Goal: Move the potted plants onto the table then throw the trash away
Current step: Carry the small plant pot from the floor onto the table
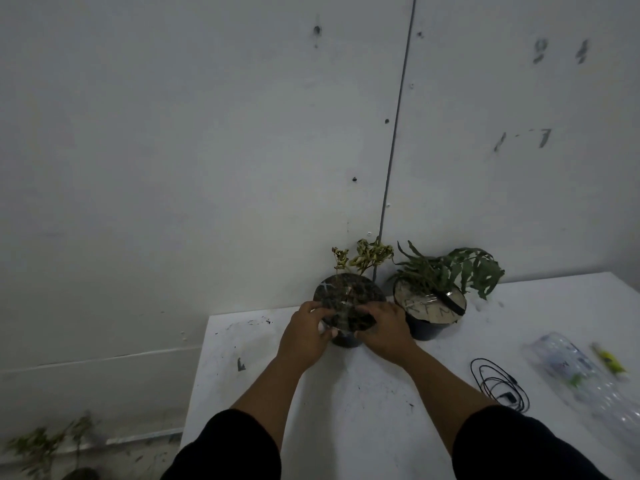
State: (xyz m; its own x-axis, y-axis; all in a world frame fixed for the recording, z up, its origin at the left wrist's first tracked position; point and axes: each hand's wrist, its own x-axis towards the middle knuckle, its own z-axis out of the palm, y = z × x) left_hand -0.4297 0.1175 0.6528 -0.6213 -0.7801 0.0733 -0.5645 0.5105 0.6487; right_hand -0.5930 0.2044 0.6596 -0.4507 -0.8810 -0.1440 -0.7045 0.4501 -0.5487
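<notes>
A dark pot with a yellowed, wilted plant [349,296] stands on the white table [346,410] near the back wall. My left hand [306,336] grips its left side and my right hand [386,332] grips its right side. Just to its right on the table stands a second pot with a green fern [433,306], its soil covered with taped paper. A third potted plant [48,448] sits on the floor at the bottom left. On the right of the table lie a crushed clear plastic bottle [585,379] and a yellow wrapper [611,362].
A coiled black cable [498,382] lies on the table between my right arm and the bottle. The grey wall rises directly behind the pots. The table's left edge drops to the floor where the third plant stands.
</notes>
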